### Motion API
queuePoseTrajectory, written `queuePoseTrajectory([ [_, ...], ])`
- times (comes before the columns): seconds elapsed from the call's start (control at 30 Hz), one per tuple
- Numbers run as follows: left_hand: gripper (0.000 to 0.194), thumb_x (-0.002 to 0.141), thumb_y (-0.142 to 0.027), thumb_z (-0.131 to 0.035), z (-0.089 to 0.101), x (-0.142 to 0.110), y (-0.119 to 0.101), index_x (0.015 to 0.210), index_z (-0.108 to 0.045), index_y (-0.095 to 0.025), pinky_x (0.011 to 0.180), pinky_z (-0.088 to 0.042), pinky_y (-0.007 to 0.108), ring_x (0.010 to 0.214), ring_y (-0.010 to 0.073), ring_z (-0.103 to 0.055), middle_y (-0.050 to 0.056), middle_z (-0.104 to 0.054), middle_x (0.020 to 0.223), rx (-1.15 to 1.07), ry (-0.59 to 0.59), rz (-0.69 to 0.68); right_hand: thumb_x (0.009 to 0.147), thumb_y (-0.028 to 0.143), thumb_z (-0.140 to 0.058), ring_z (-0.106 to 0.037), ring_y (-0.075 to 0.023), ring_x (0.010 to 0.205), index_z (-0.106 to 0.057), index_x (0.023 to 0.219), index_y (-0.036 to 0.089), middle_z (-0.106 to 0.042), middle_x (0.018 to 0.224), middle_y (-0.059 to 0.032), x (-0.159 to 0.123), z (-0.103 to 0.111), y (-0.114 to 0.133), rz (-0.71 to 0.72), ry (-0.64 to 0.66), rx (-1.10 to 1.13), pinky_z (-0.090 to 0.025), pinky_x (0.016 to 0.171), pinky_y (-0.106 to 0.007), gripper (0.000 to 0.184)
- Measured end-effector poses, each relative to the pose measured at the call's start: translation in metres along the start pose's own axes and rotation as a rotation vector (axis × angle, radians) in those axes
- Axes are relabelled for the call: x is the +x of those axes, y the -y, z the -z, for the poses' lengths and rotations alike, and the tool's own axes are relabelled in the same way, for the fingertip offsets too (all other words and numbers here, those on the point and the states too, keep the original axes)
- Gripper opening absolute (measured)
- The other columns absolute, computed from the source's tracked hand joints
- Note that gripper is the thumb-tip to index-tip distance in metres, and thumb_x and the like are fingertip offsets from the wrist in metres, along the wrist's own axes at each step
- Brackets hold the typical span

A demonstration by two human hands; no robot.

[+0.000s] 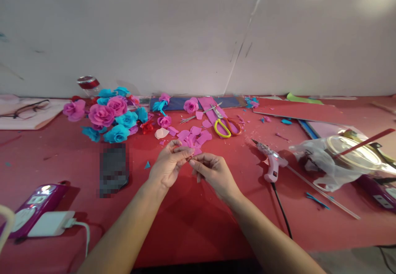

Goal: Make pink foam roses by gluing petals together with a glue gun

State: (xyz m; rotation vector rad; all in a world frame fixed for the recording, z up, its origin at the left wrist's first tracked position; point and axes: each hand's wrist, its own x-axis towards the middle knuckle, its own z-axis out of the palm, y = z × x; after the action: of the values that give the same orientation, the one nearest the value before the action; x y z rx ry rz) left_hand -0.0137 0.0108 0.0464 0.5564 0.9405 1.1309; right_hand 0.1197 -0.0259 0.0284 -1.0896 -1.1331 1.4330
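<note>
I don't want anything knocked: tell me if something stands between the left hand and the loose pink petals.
Nothing visible stands between the left hand and the pink petals; they lie just beyond its fingertips. The scissors lie farther back, to the right.

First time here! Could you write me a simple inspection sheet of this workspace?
Surface: red table, dotted with scraps.
Things at work: pink petals in a loose pile; pink, blue and red flowers, mostly bunched at the left.
Clutter: scissors, glue gun, plastic bag.
Hands: left hand and right hand, fingertips close together at a small piece, too tiny to identify.
Cables: black cable from the glue gun; white cable at a white adapter.
Surroundings: pale panels behind the table.
</note>
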Motion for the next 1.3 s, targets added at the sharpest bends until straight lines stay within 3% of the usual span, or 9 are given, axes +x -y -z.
queuePoseTrajectory([
  [0.3,0.050,0.045,-0.011,-0.085,-0.001,-0.001,0.002,0.075,-0.044,-0.018,0.046,-0.036,0.013,0.047,0.0024,-0.048,-0.011,-0.050,0.053,0.041,-0.004,-0.051,0.077,0.036,-0.066,-0.053,-0.0088,0.045,-0.066,0.075,0.017,-0.059,0.057,0.0019,-0.002,-0.003,-0.001,0.059,-0.038,-0.093,-0.043,0.047,-0.022,0.019],
  [0.57,0.051,0.048,-0.014,-0.083,-0.001,-0.004,0.001,0.086,-0.050,-0.019,0.059,-0.042,0.020,0.060,0.0098,-0.059,-0.009,-0.056,0.055,0.095,0.066,-0.073,0.079,0.037,-0.064,-0.052,-0.0088,0.044,-0.064,0.072,0.017,-0.059,0.057,0.0018,-0.002,-0.003,-0.002,0.051,-0.010,-0.068,-0.043,0.047,-0.023,0.020],
  [0.93,0.054,0.045,-0.014,-0.086,0.001,-0.001,0.007,0.078,-0.043,-0.019,0.057,-0.037,0.019,0.051,0.0045,-0.047,-0.011,-0.049,0.054,0.152,-0.058,-0.142,0.081,0.034,-0.059,-0.054,-0.0100,0.047,-0.064,0.071,0.017,-0.059,0.058,0.0007,-0.004,-0.008,-0.006,0.069,-0.039,-0.208,-0.044,0.050,-0.024,0.020],
  [1.03,0.055,0.049,-0.020,-0.086,0.004,0.000,0.007,0.088,-0.047,-0.020,0.064,-0.041,0.023,0.061,0.0087,-0.055,-0.008,-0.057,0.061,0.145,0.033,-0.140,0.082,0.035,-0.059,-0.053,-0.0095,0.045,-0.063,0.071,0.017,-0.059,0.056,0.0011,-0.004,-0.008,-0.003,0.062,-0.044,-0.183,-0.041,0.047,-0.022,0.022],
  [1.17,0.040,0.070,-0.040,-0.073,0.009,0.002,0.002,0.098,-0.054,-0.018,0.074,-0.044,0.029,0.082,0.0166,-0.063,0.005,-0.068,0.084,0.111,0.198,-0.103,0.082,0.037,-0.059,-0.053,-0.0087,0.044,-0.062,0.072,0.016,-0.059,0.056,0.0012,-0.002,-0.004,-0.002,0.031,-0.036,-0.110,-0.037,0.045,-0.021,0.023],
  [1.3,0.036,0.068,-0.029,-0.076,0.010,0.003,-0.002,0.095,-0.056,-0.018,0.069,-0.044,0.026,0.078,0.0160,-0.065,0.005,-0.070,0.083,0.157,0.228,-0.033,0.082,0.038,-0.060,-0.052,-0.0082,0.044,-0.061,0.070,0.016,-0.060,0.057,0.0006,0.000,-0.002,-0.004,0.018,-0.020,-0.061,-0.035,0.044,-0.021,0.025],
])
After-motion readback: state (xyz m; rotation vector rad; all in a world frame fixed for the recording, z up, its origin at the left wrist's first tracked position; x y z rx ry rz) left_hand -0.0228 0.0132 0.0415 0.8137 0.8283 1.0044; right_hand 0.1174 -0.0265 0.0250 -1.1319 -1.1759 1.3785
